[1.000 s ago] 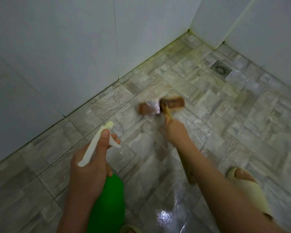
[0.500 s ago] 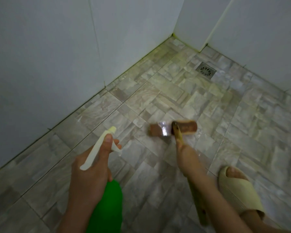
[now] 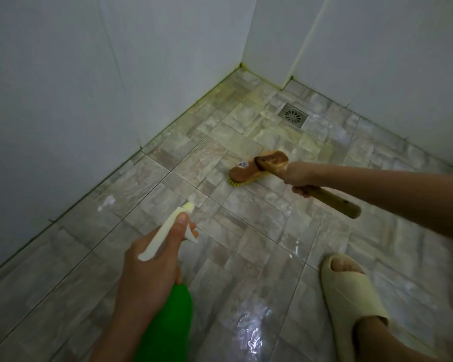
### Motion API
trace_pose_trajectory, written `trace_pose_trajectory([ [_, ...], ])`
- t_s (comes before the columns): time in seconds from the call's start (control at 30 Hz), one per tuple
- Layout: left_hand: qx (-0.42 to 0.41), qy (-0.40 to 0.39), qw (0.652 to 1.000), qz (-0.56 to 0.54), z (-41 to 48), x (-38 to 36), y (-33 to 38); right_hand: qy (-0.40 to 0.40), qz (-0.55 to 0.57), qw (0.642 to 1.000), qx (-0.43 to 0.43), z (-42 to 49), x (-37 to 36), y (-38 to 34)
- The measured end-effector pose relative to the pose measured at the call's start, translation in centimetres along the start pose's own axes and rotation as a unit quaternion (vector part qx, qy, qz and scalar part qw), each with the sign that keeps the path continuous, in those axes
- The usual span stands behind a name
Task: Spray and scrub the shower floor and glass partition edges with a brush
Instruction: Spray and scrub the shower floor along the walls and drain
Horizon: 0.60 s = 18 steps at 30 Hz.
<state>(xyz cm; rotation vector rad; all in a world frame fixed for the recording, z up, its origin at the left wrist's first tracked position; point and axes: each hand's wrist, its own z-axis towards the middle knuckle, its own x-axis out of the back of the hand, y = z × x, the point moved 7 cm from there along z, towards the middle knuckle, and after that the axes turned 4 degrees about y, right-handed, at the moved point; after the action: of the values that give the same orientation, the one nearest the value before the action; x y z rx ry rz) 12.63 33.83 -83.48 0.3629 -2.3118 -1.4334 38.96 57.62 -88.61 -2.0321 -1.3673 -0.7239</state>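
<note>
My left hand [image 3: 152, 267] grips a green spray bottle [image 3: 168, 325] by its neck, thumb along the cream trigger head [image 3: 168, 228], nozzle pointing toward the left wall. My right hand [image 3: 298, 176] holds the wooden handle of a scrub brush [image 3: 256, 168]. The brush's brown head lies bristles down on the stone-pattern shower floor [image 3: 220, 246], yellow bristles showing under its left end. The handle end sticks out behind my fist to the lower right.
White tiled walls [image 3: 63, 87] close the left and back sides, meeting in a corner with yellowish grime along the grout. A square metal drain [image 3: 293, 115] sits near the back. My foot in a cream slipper [image 3: 351, 293] stands at lower right. Wet patches shine on the floor.
My right arm has swung out to the right, and the brush handle now slants from the right instead of from below. The brush head has shifted toward the drain. The spray bottle stayed put.
</note>
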Motion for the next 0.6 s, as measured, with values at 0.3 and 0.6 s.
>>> trace_pose_trajectory([
  [0.3,-0.039,0.002,0.999,0.011,0.4,-2.9,3.2,-0.012,-0.228,0.969,0.09,-6.4,-1.4,4.2],
  [0.6,-0.049,0.006,0.998,0.024,0.7,-5.7,3.6,0.125,-0.118,0.977,0.122,-4.1,-4.1,9.4],
])
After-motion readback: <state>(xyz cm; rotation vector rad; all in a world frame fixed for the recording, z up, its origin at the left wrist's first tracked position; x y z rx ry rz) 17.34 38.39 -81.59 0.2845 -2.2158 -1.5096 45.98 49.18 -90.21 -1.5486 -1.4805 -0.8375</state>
